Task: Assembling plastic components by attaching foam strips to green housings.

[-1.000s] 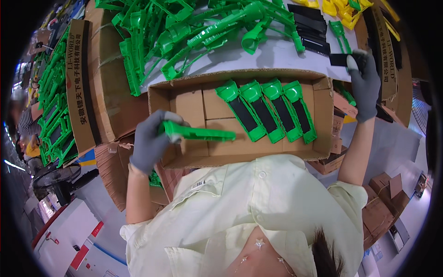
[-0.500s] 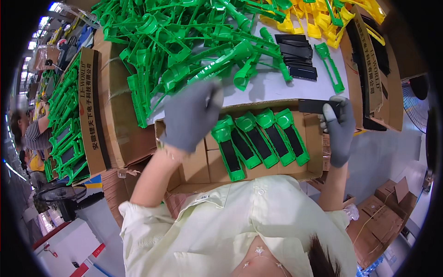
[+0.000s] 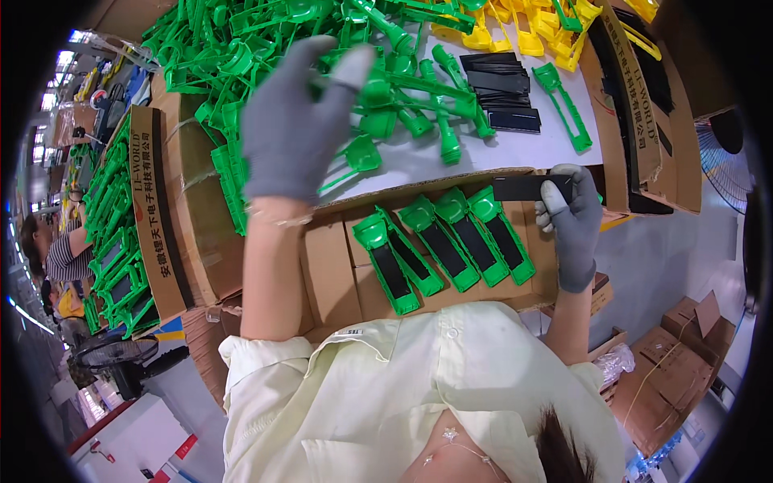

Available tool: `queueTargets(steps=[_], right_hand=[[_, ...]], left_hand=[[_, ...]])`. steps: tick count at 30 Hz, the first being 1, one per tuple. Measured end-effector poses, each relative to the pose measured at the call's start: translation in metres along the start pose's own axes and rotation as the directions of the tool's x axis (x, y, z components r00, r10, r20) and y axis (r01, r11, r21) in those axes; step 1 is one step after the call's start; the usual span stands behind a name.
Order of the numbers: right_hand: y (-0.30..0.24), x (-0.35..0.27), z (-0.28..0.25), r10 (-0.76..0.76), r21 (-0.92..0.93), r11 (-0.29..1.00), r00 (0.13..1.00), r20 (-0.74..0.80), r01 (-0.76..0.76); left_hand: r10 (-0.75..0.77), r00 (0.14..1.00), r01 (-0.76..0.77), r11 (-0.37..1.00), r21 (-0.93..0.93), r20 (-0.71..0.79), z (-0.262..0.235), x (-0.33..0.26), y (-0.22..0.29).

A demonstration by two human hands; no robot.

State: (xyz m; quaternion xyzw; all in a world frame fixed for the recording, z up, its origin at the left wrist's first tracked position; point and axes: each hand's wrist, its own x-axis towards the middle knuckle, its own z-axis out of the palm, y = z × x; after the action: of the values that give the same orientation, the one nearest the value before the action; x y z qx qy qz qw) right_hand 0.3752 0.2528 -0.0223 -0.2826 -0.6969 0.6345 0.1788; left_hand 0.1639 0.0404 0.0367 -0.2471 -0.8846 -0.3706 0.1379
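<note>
Grey knit gloves on both hands. Left hand [image 3: 294,121] is raised over the green pile [image 3: 338,72], fingers spread and empty, nothing gripped; nearest parts lie just beyond its fingertips, so it looks poised to pick one. Right hand [image 3: 572,217] pinches a flat black strip [image 3: 527,187] by one end between thumb and fingers, strip sticking out level toward the left hand, directly above the far edge of the box [image 3: 330,266]. Holding it by the end leaves most of its length free, probably so it can slide into a green frame. Below that grip, four finished pieces [image 3: 443,249] lie side by side in the box, each green frame with a black strip seated, heads all pointing away from the person, tilted the same way: packed in a row to save room. More black strips [image 3: 503,88] are stacked beyond the right hand, within easy reach, with one single green frame [image 3: 564,105] beside them. Surface is a white tabletop [image 3: 515,149], walled by open cartons [image 3: 161,209]; yellow parts [image 3: 515,32] at the far side. Factory floor around, more cartons on the floor right [image 3: 668,370], fans [image 3: 121,354], another person [image 3: 56,249] far left.
</note>
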Motion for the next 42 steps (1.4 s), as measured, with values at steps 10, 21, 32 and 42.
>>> queueTargets(steps=[10,21,32,42], right_hand=[[-0.01,-0.008,0.019,0.025,0.031,0.999,0.998,0.062,-0.027],[-0.04,-0.028,0.064,-0.016,0.062,0.998,0.949,0.315,-0.004],[-0.02,-0.035,0.072,0.144,-0.157,0.983,0.92,0.364,-0.092],[-0.023,-0.036,0.071,0.151,-0.154,0.982,0.939,0.308,-0.107]], left_hand=[[-0.093,0.972,0.002,0.92,-0.393,-0.214,-0.076,-0.063,-0.029],[-0.277,0.727,0.686,0.263,-0.678,0.628,-0.02,-0.14,-0.029],[-0.264,0.619,0.775,0.053,-0.629,0.74,-0.005,-0.147,-0.026],[-0.31,0.609,0.769,0.006,-0.639,0.73,0.007,-0.148,-0.016]])
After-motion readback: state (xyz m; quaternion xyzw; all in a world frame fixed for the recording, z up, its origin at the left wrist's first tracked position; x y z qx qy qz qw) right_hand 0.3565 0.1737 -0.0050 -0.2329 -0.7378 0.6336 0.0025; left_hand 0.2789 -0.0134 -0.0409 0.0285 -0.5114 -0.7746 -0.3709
